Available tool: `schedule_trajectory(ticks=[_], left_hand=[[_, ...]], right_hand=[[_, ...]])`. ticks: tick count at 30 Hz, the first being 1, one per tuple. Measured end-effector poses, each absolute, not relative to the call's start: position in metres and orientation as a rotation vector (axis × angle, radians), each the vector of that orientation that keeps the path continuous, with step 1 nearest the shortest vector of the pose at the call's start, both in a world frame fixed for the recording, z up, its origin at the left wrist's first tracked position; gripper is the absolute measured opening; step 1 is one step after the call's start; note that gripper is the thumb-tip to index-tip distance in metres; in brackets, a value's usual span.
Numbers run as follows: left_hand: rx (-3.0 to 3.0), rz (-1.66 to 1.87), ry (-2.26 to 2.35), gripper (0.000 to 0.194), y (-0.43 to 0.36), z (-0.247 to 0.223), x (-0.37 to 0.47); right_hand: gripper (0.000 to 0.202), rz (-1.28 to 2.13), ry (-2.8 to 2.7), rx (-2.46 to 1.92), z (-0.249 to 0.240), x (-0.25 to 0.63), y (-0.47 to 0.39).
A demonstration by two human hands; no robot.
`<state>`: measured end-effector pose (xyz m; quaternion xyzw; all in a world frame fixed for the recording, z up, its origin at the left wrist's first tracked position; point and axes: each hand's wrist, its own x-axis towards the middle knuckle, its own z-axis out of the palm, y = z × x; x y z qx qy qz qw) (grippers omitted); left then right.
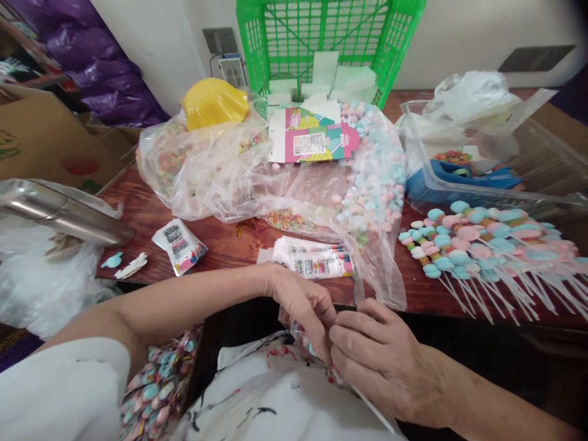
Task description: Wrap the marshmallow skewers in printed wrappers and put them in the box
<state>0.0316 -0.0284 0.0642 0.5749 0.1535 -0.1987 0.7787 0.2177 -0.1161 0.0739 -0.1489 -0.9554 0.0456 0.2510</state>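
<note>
Grip, two bare hands: left hand (301,300) with thumb and fingers bent in a pinch at the end of a wrapped candy skewer (294,331); right hand (381,355) curled shut about the same piece, its white stick (373,411) running out below the palm. Wrapped candy skewer: one, held low before the lap at the near edge of the desk (225,252), clear printed film about the sweets, mostly covered by the fingers. Step in hand, as judged: gathering or fastening the film's neck round the stick; whether a tie is already there cannot be told, the fingertips hiding it. Next move, as judged: calls for a firm pinch on the neck with one hand and a close twist with the other, the stick kept from turning. Supplies: printed sleeves (312,258), one stack just beyond the left hand; second sleeve stack (180,246), farther left; gold ties (239,229), a few, between the stacks and slightly beyond; marshmallow skewers (478,236), unwrapped, heaped at right, sticks toward the near edge. Wrapped stock: finished-looking skewers (156,392), a heap below the left forearm, apparently the place for the held piece once fastened.
</note>
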Motion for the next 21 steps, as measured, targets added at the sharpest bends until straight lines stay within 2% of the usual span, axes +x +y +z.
schedule_trajectory(ticks=[2, 3, 6, 7, 10, 12, 15, 18, 21], left_hand=[[1.566, -0.375, 0.416, 0.029, -0.019, 0.082, 0.029], [1.778, -0.229, 0.504, 0.024, -0.017, 0.094, 0.028], [2.301, 0.489, 0.827, 0.010, -0.030, 0.128, 0.031], [2.448, 0.605, 0.876, 0.010, -0.038, 0.133, 0.033], [2.752, 0.560, 0.802, 0.019, -0.062, 0.121, 0.041], [2.631, 0.558, 0.774, 0.014, -0.066, 0.095, 0.046], [1.916, 0.727, 0.830, 0.023, -0.052, 0.066, 0.048], [1.201, 0.863, 0.758, 0.024, -0.034, 0.068, 0.038], [0.996, 0.838, 0.509, 0.027, -0.028, 0.083, 0.020]], right_hand=[[0.019, 0.009, -2.629, -0.501, 0.072, 0.215, -0.113], [0.021, -0.047, -2.624, -0.557, 0.070, 0.215, -0.108], [0.023, -0.008, -2.424, -0.806, 0.064, 0.219, -0.081], [0.022, 0.074, -2.295, -0.902, 0.063, 0.221, -0.069], [0.019, 0.217, -1.972, -1.098, 0.068, 0.228, -0.040], [0.017, 0.279, -1.796, -1.171, 0.074, 0.225, -0.036], [0.013, 0.630, -1.534, -1.178, 0.074, 0.208, -0.055], [0.017, 1.139, -1.437, -1.089, 0.064, 0.188, -0.081], [0.022, 1.455, -1.291, -1.086, 0.058, 0.182, -0.088]])
